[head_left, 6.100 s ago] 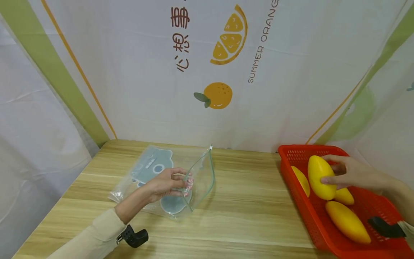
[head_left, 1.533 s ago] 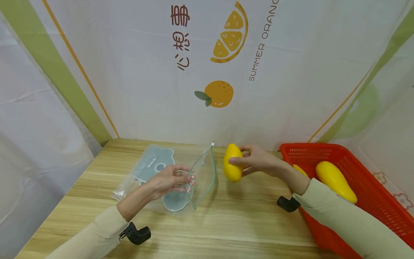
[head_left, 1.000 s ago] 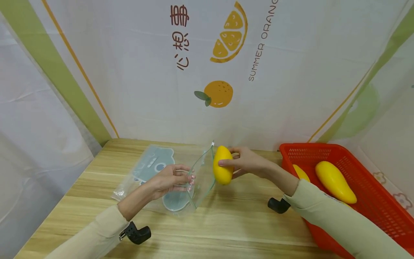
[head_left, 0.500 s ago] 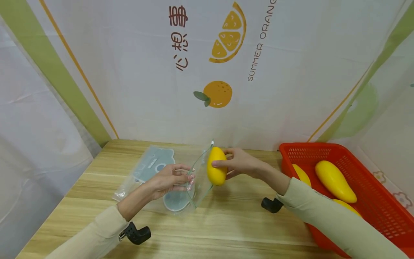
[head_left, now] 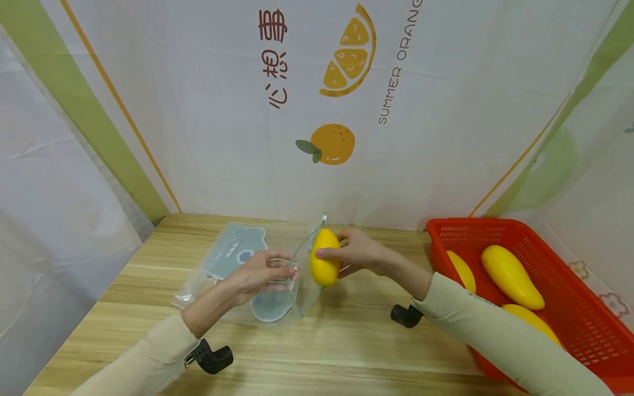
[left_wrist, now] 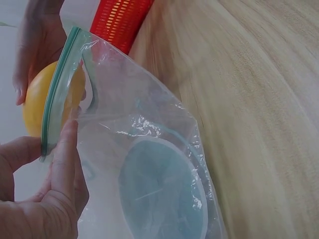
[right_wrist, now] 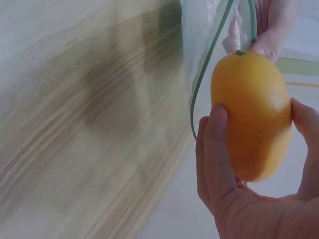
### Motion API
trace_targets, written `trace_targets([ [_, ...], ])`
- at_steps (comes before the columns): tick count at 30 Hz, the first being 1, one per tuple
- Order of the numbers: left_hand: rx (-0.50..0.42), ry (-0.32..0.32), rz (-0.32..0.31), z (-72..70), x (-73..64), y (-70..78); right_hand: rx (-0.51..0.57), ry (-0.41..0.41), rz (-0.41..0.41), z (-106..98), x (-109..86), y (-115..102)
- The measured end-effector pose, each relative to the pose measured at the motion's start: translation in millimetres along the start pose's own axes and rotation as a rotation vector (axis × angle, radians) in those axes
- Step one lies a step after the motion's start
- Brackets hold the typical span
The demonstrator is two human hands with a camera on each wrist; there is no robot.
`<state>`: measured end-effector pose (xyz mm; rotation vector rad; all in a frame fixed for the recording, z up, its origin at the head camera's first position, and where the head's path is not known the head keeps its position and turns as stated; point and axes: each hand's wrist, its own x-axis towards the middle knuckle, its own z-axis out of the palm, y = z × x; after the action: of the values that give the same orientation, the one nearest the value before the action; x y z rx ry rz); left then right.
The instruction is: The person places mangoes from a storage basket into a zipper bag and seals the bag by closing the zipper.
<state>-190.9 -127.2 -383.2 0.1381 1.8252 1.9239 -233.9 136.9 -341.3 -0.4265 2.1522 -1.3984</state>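
- At the mouth of the bag point(head_left: 271, 309), the mango point(head_left: 324, 261) is just right of the left hand point(head_left: 260, 278), its long axis roughly along the opening.
- The right hand point(head_left: 360, 253) grips the mango between thumb and fingers.
- The left hand pinches the bag's left rim; the mouth gapes.
- Mango-to-rim contact: cannot tell.
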Motion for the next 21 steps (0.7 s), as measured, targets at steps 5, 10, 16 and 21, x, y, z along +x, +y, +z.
trace_targets([
  [5,-0.001,-0.012,0.016,-0.2,-0.8,1.9,-0.019,0.025,0.037,2.2,4.4,3.1],
  [10,0.011,-0.025,0.046,-1.8,-3.0,6.5,-0.018,0.031,0.055,2.5,5.8,5.9],
  [16,0.015,-0.033,0.065,-2.4,-4.2,9.8,-0.022,0.038,0.041,3.4,5.5,5.5],
  [21,0.006,-0.035,0.063,-0.5,-5.2,10.4,0.003,0.049,0.046,6.6,6.0,4.9],
])
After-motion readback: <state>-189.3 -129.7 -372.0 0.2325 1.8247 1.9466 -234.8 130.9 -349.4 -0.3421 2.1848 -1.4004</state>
